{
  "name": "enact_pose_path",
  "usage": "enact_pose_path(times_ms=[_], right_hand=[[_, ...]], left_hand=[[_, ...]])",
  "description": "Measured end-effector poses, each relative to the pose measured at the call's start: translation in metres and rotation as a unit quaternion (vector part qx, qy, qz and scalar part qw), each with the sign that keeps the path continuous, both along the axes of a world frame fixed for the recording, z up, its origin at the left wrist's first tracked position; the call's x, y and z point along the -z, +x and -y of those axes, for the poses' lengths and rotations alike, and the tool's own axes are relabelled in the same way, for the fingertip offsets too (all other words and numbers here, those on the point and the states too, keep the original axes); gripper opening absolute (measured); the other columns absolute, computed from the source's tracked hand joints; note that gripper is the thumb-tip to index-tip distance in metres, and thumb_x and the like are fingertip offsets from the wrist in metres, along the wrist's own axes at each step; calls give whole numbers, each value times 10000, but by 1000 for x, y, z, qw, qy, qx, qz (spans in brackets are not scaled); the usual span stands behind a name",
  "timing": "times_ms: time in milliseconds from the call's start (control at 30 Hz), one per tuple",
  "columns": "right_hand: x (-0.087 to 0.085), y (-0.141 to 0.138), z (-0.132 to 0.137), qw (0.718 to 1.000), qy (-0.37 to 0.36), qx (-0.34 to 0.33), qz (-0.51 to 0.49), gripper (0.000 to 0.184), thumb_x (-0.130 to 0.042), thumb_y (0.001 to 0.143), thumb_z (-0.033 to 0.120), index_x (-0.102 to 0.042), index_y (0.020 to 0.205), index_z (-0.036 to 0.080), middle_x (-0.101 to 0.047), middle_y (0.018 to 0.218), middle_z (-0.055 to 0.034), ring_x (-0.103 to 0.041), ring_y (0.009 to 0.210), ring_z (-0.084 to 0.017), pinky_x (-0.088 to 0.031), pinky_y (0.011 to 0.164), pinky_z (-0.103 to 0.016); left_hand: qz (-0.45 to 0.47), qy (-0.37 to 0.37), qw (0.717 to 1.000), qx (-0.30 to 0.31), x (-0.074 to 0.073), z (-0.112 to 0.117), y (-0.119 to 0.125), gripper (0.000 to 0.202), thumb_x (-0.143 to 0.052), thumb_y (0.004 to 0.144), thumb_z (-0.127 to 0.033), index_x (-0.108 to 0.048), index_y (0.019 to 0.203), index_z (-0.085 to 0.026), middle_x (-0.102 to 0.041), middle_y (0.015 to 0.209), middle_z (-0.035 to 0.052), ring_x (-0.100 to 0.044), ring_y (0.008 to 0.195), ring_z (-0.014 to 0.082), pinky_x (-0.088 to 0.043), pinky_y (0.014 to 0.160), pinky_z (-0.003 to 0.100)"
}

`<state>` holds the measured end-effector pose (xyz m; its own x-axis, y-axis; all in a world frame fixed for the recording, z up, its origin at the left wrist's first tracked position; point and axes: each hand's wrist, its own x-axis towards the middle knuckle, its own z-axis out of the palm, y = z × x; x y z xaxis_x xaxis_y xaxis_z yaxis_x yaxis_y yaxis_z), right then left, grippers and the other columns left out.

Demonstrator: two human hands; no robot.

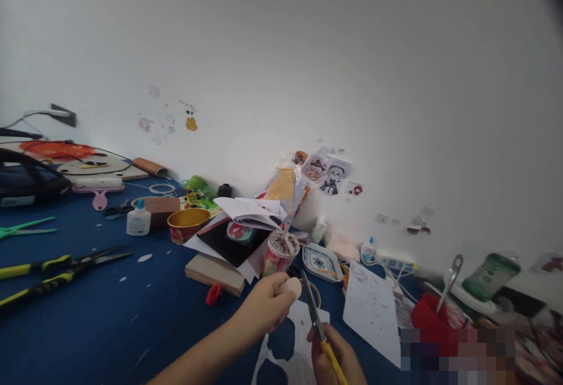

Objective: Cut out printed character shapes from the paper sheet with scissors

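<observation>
My left hand (268,301) pinches a small, pale, rounded paper cutout (291,287) between thumb and fingers. Just to its right, my right hand (336,358) grips a pair of scissors (313,306) with yellow handles. The blades point up and away, close beside the cutout; I cannot tell whether they touch it. Under both hands lies a white sheet (301,321) with large holes cut out of it, partly hidden by the hands. Beyond my left hand stands a paper cup (280,253) with a brownish top and a stick-like thing in it.
Left on the blue tabletop (97,326) lie yellow-black shears (70,276), green scissors (26,229) and a glue bottle (138,219). A golden bowl (188,225) and a paper pile (248,212) stand behind. To the right are a patterned tray (322,263), a drawn sheet (372,308) and a red container (428,317).
</observation>
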<state>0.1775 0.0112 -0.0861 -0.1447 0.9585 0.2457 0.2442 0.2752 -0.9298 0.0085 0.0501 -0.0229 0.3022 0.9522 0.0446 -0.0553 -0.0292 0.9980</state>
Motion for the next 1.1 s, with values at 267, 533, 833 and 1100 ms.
enact_pose_path(times_ms=[267,533,833,1100], right_hand=[[1,11,-13,989,-28,145,-21,531,-591,623,637,-540,889,180,-368,498,91,-342,414,-83,-263,408,-202],[15,29,-31,980,-41,168,95,376,-614,644,422,-580,909,156,-701,723,-66,-652,682,-237,-475,602,-283],[4,22,-23,983,-26,180,-21,447,-654,638,468,-575,946,155,-566,486,37,-520,404,-143,-406,417,-238],[-1,13,-11,991,-37,113,-68,506,-663,669,501,-564,1064,201,-630,587,3,-503,379,-110,-385,364,-215]], left_hand=[[57,-56,992,95,11,-6,1,130,-381,681,-288,-456,703,-185,-561,452,-39,-405,249,68,-226,278,170],[60,-49,986,151,18,-5,3,246,-557,619,-210,-454,838,-167,-650,703,14,-544,416,78,-364,399,187],[125,-98,973,165,30,-10,6,396,-489,730,-525,-440,884,-163,-677,808,94,-642,500,159,-414,447,230],[113,-47,992,37,48,-11,25,373,-545,666,-519,-454,801,-182,-650,899,85,-597,680,141,-385,452,191]])
